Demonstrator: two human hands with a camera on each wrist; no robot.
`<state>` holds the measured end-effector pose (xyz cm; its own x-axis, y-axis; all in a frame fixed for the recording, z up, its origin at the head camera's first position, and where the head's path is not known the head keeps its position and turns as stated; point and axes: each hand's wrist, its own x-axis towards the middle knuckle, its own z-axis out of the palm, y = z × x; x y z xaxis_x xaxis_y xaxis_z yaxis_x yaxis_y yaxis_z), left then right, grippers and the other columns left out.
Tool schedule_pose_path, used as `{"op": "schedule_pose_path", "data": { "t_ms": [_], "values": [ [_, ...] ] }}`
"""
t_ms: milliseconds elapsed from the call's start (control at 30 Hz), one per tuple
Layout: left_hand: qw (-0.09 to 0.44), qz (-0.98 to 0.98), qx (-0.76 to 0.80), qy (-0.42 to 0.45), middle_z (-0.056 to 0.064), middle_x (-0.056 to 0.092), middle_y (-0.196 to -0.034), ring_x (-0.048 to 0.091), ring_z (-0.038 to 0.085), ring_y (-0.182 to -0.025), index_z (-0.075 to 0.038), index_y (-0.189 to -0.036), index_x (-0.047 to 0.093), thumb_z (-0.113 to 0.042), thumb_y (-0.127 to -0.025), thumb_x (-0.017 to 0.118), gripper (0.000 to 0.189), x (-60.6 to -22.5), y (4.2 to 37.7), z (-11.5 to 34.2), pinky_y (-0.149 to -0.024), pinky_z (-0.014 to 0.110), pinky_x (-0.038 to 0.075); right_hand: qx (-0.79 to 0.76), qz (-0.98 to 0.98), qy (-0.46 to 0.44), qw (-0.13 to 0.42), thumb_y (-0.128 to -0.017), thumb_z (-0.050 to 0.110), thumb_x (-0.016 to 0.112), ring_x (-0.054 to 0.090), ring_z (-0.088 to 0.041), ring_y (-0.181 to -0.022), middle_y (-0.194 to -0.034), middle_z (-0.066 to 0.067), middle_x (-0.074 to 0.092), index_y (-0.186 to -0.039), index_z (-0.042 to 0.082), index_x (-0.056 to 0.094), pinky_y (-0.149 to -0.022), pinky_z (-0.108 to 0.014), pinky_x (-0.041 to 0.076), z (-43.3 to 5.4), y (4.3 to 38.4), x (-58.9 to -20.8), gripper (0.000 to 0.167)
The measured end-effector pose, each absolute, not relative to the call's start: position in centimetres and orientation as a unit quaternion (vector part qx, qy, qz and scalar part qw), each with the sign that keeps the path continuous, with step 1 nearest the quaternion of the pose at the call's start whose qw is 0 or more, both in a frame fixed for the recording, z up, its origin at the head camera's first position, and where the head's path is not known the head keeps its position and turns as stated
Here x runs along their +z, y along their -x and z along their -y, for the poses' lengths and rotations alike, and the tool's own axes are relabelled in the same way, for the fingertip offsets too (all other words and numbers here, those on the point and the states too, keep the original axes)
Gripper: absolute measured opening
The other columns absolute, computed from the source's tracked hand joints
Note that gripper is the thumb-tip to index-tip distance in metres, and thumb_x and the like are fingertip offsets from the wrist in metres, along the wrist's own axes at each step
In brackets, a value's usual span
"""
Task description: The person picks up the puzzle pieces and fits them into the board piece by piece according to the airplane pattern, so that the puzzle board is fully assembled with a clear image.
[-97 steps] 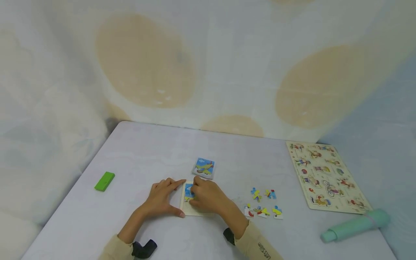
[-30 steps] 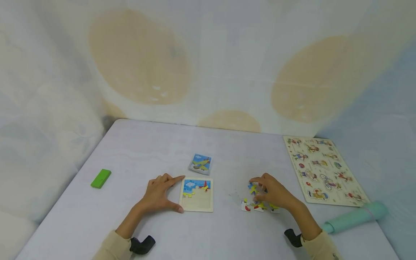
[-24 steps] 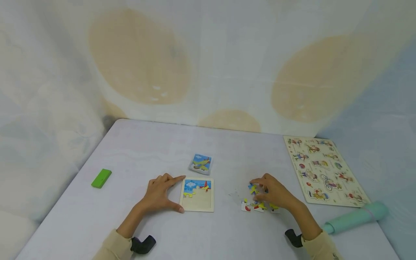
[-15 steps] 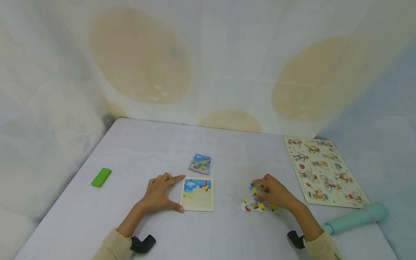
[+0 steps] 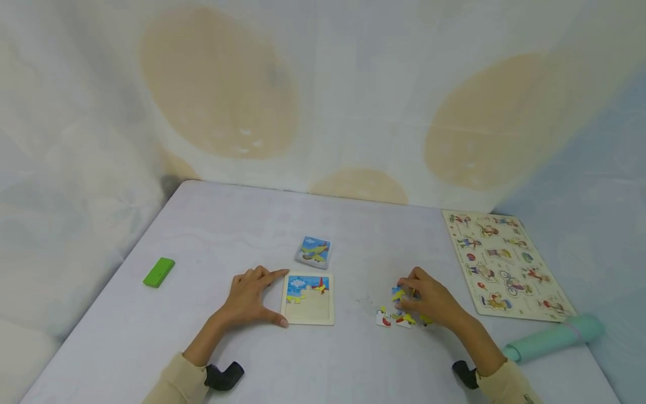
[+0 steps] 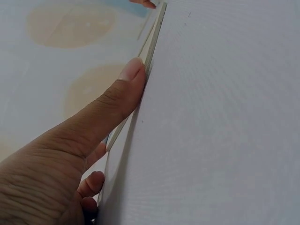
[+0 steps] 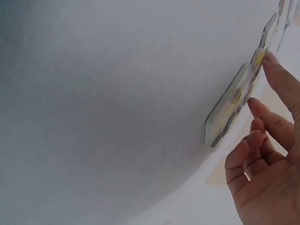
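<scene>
A small square wooden jigsaw tray (image 5: 315, 312) lies flat in front of me, with blue sky and red-tailed plane pieces fitted along its top and left; the rest is bare wood. My left hand (image 5: 250, 300) spans its left side, index finger at the upper corner and thumb at the lower. The left wrist view has the thumb (image 6: 112, 105) against the tray's edge. Over loose pieces to the right, my right hand (image 5: 430, 298) pinches a blue-and-yellow jigsaw piece (image 5: 397, 294) between thumb and index finger. White-edged pieces (image 5: 383, 318) lie just below, some partly hidden by the hand.
Behind the tray lies a small picture card (image 5: 314, 251) of a yellow plane. A green block (image 5: 159, 272) is at far left. A large wooden picture board (image 5: 497, 264) and a rolled mint-green mat (image 5: 552, 339) occupy the right side.
My right hand has left the tray for the loose pieces, and the blue-and-yellow piece has turned and shifted slightly right. My left hand stays at the tray's left side.
</scene>
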<state>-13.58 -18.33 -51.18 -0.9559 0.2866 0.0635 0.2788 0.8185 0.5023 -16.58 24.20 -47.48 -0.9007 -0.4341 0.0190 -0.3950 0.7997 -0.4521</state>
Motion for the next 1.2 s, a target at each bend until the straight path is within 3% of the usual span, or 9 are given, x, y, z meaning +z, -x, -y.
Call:
{"op": "schedule_pose_path", "data": {
  "t_ms": [367, 567, 867, 1200],
  "values": [
    [0.008, -0.953, 0.264, -0.147, -0.007, 0.04, -0.093, 0.034, 0.013, -0.085, -0.03, -0.145, 0.052, -0.072, -0.049, 0.086, 0.109, -51.2, 13.5, 18.1, -0.085, 0.043, 0.026, -0.242, -0.941, 0.236, -0.014, -0.075, 0.027, 0.087, 0.043, -0.008, -0.075, -0.092, 0.001, 0.048, -0.108, 0.005, 0.071, -0.061, -0.021, 0.041, -23.2, 16.3, -47.0, 0.042],
    [0.006, -0.953, 0.263, -0.148, -0.007, 0.04, -0.092, 0.035, 0.012, -0.085, -0.03, -0.145, 0.052, -0.072, -0.049, 0.086, 0.11, -51.2, 13.7, 18.2, -0.085, 0.043, 0.026, -0.269, -0.932, 0.242, -0.009, -0.075, 0.025, 0.087, 0.036, -0.004, -0.073, -0.091, -0.003, 0.046, -0.11, 0.005, 0.071, -0.057, -0.021, 0.035, -21.9, 16.0, -46.3, 0.044],
    [0.008, -0.954, 0.262, -0.147, -0.007, 0.041, -0.093, 0.036, 0.012, -0.087, -0.03, -0.145, 0.052, -0.072, -0.049, 0.086, 0.11, -51.2, 13.7, 18.3, -0.085, 0.044, 0.026, -0.274, -0.929, 0.248, -0.001, -0.074, 0.026, 0.088, 0.045, -0.016, -0.077, -0.093, -0.002, 0.049, -0.109, 0.007, 0.072, -0.058, -0.02, 0.038, -19.0, 15.7, -45.6, 0.043],
    [0.0, -0.953, 0.263, -0.151, -0.006, 0.041, -0.093, 0.036, 0.013, -0.086, -0.029, -0.144, 0.052, -0.072, -0.049, 0.086, 0.11, -51.1, 13.7, 18.3, -0.085, 0.044, 0.026, -0.278, -0.923, 0.267, 0.017, -0.074, 0.028, 0.088, 0.054, -0.019, -0.081, -0.1, -0.002, 0.055, -0.11, 0.009, 0.071, -0.066, -0.021, 0.045, -15.7, 15.4, -45.0, 0.044]
  ]
}}
